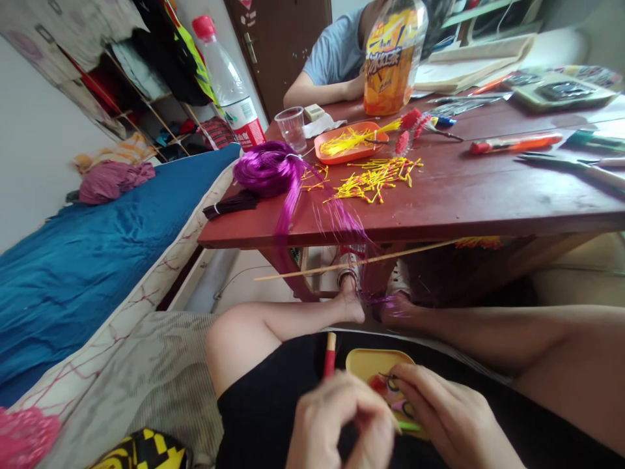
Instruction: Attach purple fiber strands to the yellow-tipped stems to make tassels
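Observation:
My left hand (pixel 339 420) is over my lap with its fingers curled and pressed together; what they hold, if anything, is hidden. Just beyond its knuckles, a red rod with a bare wooden end (pixel 331 355) sticks up; I cannot tell whether the hand touches it. To the right, my right hand (pixel 446 413) pinches a thin dark wire-like piece (pixel 385 376) between thumb and fingers. A small yellow tray (pixel 381 355) rests on my lap behind both hands. Red, pink and dark-looped items in it are partly covered by my fingers. A bright green strip (pixel 409 426) shows between the hands.
On the red-brown table (pixel 439 202) lie a purple fibre bundle (pixel 268 168), yellow stems (pixel 378 179) and an orange tray (pixel 325 153). Two bottles, including a tea bottle (pixel 390 65), stand behind. A thin stick (pixel 361 260) juts below the edge. Another person (pixel 332 55) sits opposite.

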{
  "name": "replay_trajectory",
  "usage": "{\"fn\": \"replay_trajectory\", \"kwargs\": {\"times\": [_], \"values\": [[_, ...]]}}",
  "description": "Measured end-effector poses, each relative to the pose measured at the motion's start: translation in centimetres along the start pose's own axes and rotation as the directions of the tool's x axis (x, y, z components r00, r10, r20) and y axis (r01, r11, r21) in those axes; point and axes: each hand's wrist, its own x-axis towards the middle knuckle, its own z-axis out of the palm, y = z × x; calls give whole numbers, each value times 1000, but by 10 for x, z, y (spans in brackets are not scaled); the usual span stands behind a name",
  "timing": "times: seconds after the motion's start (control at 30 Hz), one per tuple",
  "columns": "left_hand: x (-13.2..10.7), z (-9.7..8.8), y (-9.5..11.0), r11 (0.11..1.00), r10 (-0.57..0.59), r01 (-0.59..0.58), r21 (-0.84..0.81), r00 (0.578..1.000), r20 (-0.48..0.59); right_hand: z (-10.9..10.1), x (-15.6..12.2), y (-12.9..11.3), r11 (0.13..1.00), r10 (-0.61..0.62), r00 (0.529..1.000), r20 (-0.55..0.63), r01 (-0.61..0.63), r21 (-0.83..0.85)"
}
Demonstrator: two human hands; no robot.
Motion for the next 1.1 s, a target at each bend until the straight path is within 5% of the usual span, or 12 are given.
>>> {"fn": "replay_trajectory", "kwargs": {"times": [0.07, 0.17, 0.27, 0.4, 0.53, 0.63, 0.73, 0.9, 1.1], "values": [[12, -2, 0, 984, -88, 100, 149, 993, -84, -1, 2, -1, 984, -147, 989, -6, 146, -99], [25, 5, -16, 953, -303, 303, 16, 948, 98, -3, 6, -3, 960, -242, 970, 9, 241, -141], [30, 14, -29, 902, -347, 388, -187, 912, 220, -6, 8, -5, 952, -247, 966, 82, 257, -165], [32, 16, -27, 876, -374, 427, -224, 895, 243, -7, 9, -7, 950, -238, 962, 133, 259, -176], [31, 17, -18, 963, -266, 268, -10, 959, 96, -6, 12, -8, 997, -58, 973, 224, 68, -37], [26, 22, -19, 972, -25, 28, 235, 1000, -18, -7, 12, -7, 966, 147, 908, 392, -217, 139], [21, 30, -26, 947, 88, -76, 313, 996, -24, -7, 10, -6, 909, 210, 850, 484, -352, 224], [20, 37, -35, 964, 42, -23, 266, 997, -67, -6, 4, -4, 862, 281, 825, 490, -441, 250], [21, 25, -27, 977, -212, 212, 16, 974, 80, -2, -3, -3, 904, 267, 911, 315, -350, 246]]}}
